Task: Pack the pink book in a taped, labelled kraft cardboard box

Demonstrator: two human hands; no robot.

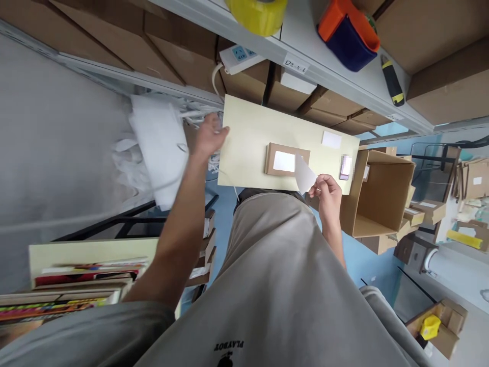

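Observation:
My right hand [327, 196] pinches a white paper slip [304, 174] by its corner, at the front of the pale yellow tabletop [248, 127]. The slip hangs at a tilt and hides the right end of a flat brown cardboard box [270, 160], which bears a white label [283, 161]. At the tabletop's left edge is my left hand [208, 137], empty, its thumb stretched out towards the table and apart from the other fingers, which are slightly blurred. Farther back on the right lies another small white paper [331, 139].
A phone [345, 168] lies at the tabletop's right end, beside a large open carton [376, 199]. Above the back edge runs a shelf [301, 41] with yellow tape [260, 18], a tape dispenser [349, 38] and a cutter knife [392, 81]. White packing sheets [158, 148] hang at left.

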